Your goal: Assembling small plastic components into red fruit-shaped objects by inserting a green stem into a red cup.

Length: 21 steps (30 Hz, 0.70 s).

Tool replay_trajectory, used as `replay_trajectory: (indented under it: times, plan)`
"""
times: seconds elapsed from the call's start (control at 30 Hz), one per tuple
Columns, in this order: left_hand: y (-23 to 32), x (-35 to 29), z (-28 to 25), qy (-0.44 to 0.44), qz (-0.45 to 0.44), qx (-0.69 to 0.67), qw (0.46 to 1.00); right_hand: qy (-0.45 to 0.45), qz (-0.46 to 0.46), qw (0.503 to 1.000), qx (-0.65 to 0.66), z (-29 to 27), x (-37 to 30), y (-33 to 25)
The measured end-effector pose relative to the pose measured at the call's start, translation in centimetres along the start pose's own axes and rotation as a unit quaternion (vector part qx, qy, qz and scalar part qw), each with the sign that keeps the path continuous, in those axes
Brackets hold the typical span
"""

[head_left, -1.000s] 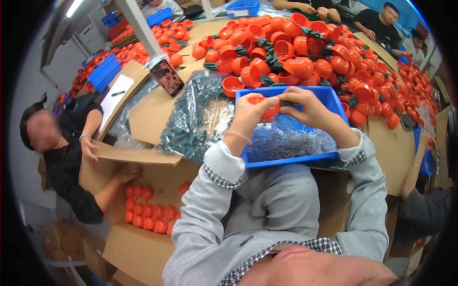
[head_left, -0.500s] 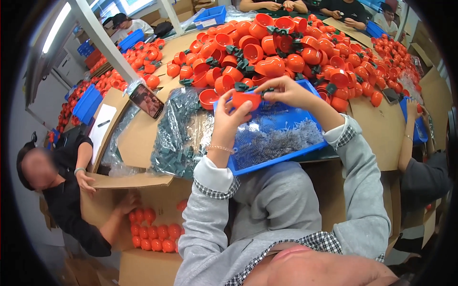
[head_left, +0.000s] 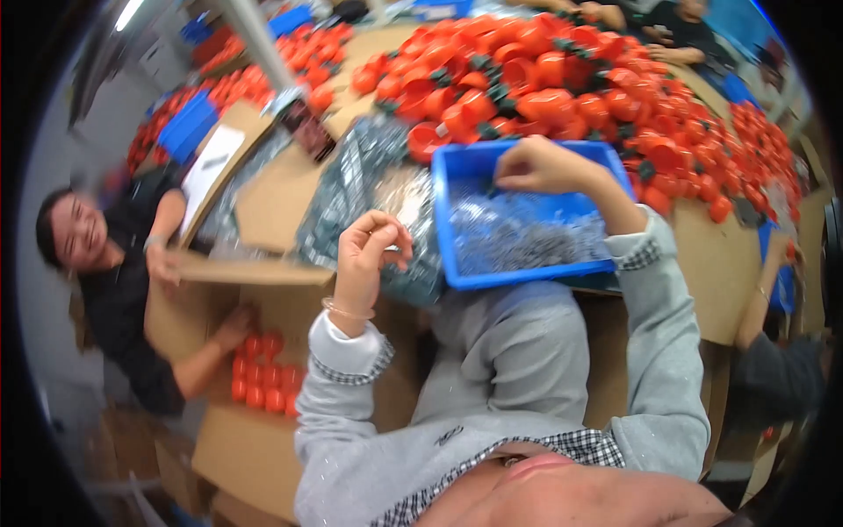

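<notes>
My left hand (head_left: 373,255) is raised left of the blue tray (head_left: 446,228), beside the plastic bag of dark green parts (head_left: 351,162). Its fingers are curled in, and nothing shows in them. Over the far part of the tray is my right hand (head_left: 542,167), its fingertips pinched together and pointing down. A dark speck shows at those tips, too blurred to name. Small metal springs (head_left: 518,237) and pale, clear bits fill much of the tray. Beyond it rises a heap of glossy red cup-shaped pieces (head_left: 553,105) with dark green clips among them.
An open cardboard box (head_left: 263,272) stands at my left, with rows of red pieces (head_left: 263,373) inside. A co-worker (head_left: 114,255) reaches into it. A phone (head_left: 306,130) leans by a post. Another co-worker's arm (head_left: 764,281) is at the right.
The red cup-shaped piece and dark green part have left my hands. My left hand has moved down and left; the right one has shifted slightly, over the tray. The whole view has shifted and blurred.
</notes>
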<state>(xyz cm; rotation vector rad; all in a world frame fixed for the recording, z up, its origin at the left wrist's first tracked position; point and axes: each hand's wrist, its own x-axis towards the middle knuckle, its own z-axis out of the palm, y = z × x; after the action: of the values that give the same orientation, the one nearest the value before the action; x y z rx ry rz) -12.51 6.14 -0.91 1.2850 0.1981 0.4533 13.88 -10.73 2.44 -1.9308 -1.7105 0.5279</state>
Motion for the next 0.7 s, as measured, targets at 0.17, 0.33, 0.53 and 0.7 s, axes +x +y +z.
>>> replay_trajectory:
  times: [0.17, 0.33, 0.53, 0.7]
  plan:
    - [-1.6, -9.2, -12.7, -0.136, -0.368, 0.32, 0.863, -0.013, 0.107, 0.98, -0.169, 1.2, -1.8, 3.8]
    - [-9.4, -20.3, -28.0, 0.216, -0.41, 0.572, 0.677, -0.055, 0.108, 0.976, -0.179, 2.9, -0.1, 1.6]
    - [-12.1, -16.5, -23.0, 0.3, -0.32, 0.729, 0.526, -0.009, 0.125, 0.979, -0.16, 1.8, -2.2, 3.5]
    - [-13.0, -19.2, -25.9, 0.031, -0.342, 0.701, 0.625, -0.001, 0.069, 0.986, -0.155, 1.5, -0.3, 3.2]
